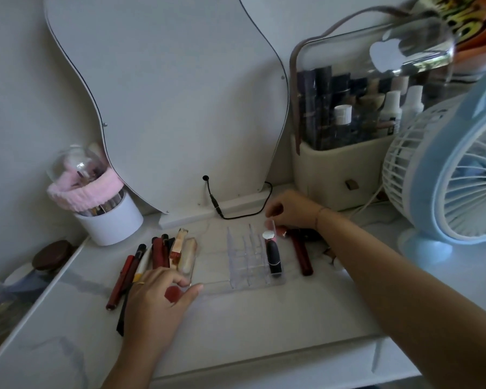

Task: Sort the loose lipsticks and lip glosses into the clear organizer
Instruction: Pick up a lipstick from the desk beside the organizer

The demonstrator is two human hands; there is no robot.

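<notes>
A clear organizer (243, 262) with several slots sits mid-table. A black lipstick (273, 256) stands in its right row, and behind it a tube with a round silver cap (268, 235). My right hand (291, 210) hovers over the organizer's back right corner and pinches a pale pink lip gloss (270, 224) at its top. Several loose lipsticks and glosses (157, 256) lie in a pile left of the organizer. My left hand (157, 299) rests on the near end of that pile, fingers spread and relaxed. A dark red tube (302, 254) lies right of the organizer.
A wavy mirror (166, 94) leans at the back with a black cable (236, 211). A white brush cup (110, 217) stands back left. At back right are a cosmetics case (348, 122) and a blue fan (446, 178).
</notes>
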